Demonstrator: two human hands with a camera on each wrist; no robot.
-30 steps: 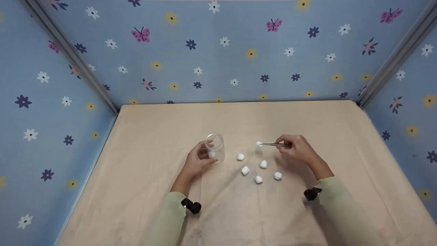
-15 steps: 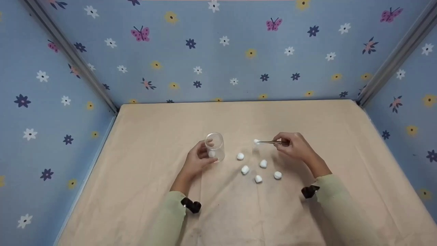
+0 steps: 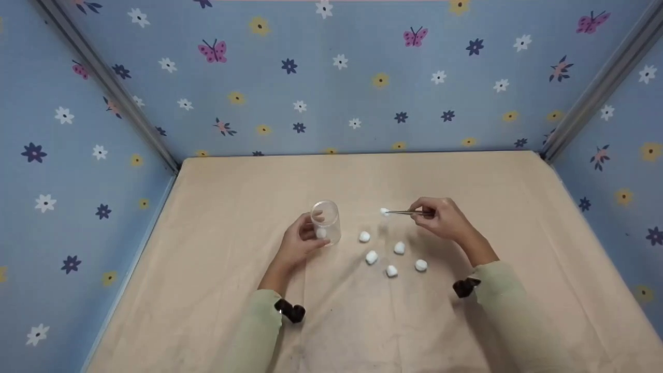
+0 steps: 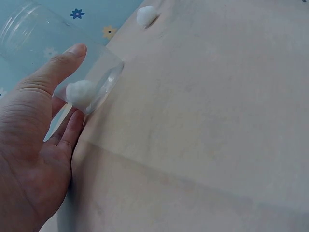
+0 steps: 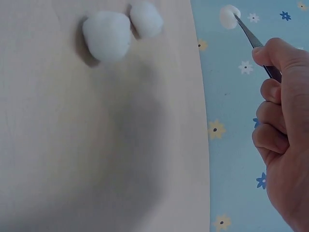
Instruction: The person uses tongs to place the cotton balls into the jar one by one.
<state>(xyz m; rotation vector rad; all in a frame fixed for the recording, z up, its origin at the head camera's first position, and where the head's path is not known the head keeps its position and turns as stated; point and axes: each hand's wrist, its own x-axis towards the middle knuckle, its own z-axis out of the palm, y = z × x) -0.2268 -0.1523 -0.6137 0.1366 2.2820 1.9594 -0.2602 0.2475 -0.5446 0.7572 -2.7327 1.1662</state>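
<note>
My left hand grips a clear plastic jar, thumb on one side and fingers on the other. One cotton ball lies at the bottom of the jar, seen through its wall. The jar's open mouth faces up. My right hand pinches metal tweezers between thumb and forefinger, the other fingers curled in. At the tweezers' tips a cotton ball is held above the cloth, right of the jar. Several loose cotton balls, one of them the nearest cotton ball to the jar, lie between the hands.
A beige cloth with fold lines covers the table. Blue flowered panels stand at the back and both sides, with grey posts at the back corners. A dark wrist camera sits on the left sleeve, another on the right.
My right hand has moved left and slightly away from me, bringing the cotton ball in the tweezers closer to the jar. The left hand and jar have stayed in place.
</note>
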